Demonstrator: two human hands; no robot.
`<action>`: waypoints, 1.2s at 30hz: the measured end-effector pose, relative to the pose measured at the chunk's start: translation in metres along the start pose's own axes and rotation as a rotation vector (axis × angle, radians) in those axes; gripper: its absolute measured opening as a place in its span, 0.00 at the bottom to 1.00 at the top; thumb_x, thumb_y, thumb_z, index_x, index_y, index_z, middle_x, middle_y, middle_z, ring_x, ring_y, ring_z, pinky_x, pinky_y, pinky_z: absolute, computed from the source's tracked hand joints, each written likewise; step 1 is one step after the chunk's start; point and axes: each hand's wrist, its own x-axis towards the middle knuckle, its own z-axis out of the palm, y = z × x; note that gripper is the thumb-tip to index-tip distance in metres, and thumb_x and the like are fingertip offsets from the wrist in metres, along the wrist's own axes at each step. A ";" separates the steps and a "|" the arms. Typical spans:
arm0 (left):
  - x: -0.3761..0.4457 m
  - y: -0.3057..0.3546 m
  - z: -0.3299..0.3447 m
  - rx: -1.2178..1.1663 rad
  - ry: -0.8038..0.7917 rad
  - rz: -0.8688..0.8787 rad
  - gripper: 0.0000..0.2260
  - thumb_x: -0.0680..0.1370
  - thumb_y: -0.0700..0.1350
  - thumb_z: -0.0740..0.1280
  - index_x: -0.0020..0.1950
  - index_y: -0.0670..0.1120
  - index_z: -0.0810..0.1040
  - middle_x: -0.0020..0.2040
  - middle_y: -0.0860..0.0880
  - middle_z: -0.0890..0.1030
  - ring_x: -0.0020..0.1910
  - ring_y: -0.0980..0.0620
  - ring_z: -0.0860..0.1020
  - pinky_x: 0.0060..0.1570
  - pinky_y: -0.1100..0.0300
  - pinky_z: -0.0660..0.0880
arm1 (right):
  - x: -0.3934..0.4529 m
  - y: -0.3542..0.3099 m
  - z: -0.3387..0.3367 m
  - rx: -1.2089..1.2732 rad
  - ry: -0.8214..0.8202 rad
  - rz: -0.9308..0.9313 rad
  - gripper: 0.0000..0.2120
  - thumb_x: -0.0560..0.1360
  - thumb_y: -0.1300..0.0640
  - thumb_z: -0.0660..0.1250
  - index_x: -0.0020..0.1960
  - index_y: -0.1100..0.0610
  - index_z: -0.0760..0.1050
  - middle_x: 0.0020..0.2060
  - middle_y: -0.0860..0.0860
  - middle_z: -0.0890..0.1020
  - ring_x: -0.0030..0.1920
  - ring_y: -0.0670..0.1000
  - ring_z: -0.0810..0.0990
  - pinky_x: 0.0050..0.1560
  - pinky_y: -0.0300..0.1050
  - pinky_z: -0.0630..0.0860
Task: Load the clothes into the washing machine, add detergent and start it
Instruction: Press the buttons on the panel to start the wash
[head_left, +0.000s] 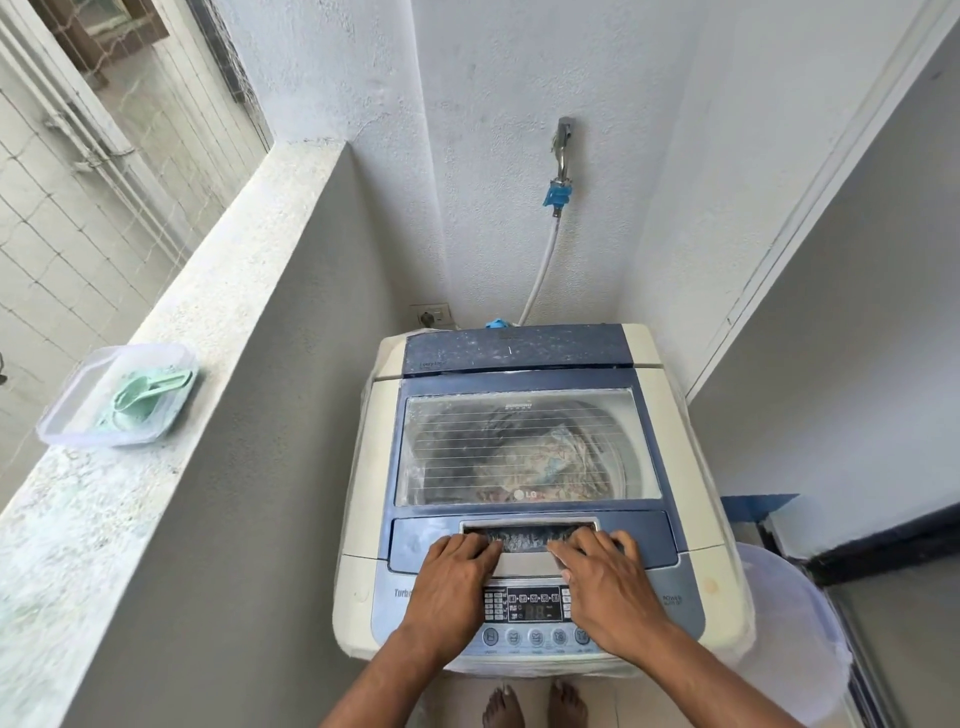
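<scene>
Blue plastic lid (524, 447) of the washing machine (363, 467) lying shut, its clear ribbed window showing patterned clothes (550, 457) in the drum; left hand (452, 577) and right hand (602, 587) resting side by side at the front edge, fingers reaching forward into the long handle recess (527, 535) that runs crosswise, possibly hooked under its lip though hard to tell. Lying directly under both palms, the control panel (535, 605), equally near either hand. Off on the speckled stone ledge (156, 467) by the machine's left side, a clear tub (67, 415) with a mint-green scoop (140, 395).
</scene>
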 end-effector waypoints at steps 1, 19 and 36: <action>-0.001 -0.001 0.002 0.006 0.008 0.003 0.28 0.71 0.41 0.70 0.72 0.51 0.79 0.62 0.54 0.82 0.58 0.50 0.80 0.63 0.54 0.76 | -0.001 -0.001 0.001 0.004 0.012 0.006 0.21 0.80 0.56 0.61 0.71 0.45 0.74 0.57 0.45 0.76 0.61 0.51 0.75 0.70 0.55 0.60; -0.017 0.024 -0.001 0.061 0.023 -0.076 0.37 0.76 0.37 0.61 0.86 0.47 0.54 0.82 0.47 0.63 0.81 0.46 0.62 0.83 0.54 0.49 | -0.023 -0.003 0.002 -0.017 -0.010 -0.034 0.36 0.78 0.62 0.62 0.83 0.49 0.56 0.74 0.48 0.68 0.77 0.52 0.64 0.83 0.53 0.42; -0.109 0.037 0.002 -0.016 0.040 -0.200 0.34 0.85 0.50 0.61 0.86 0.48 0.45 0.86 0.51 0.50 0.85 0.52 0.49 0.81 0.53 0.40 | -0.089 0.006 -0.025 0.159 -0.087 0.008 0.31 0.84 0.58 0.60 0.84 0.53 0.53 0.85 0.51 0.52 0.83 0.53 0.57 0.81 0.50 0.58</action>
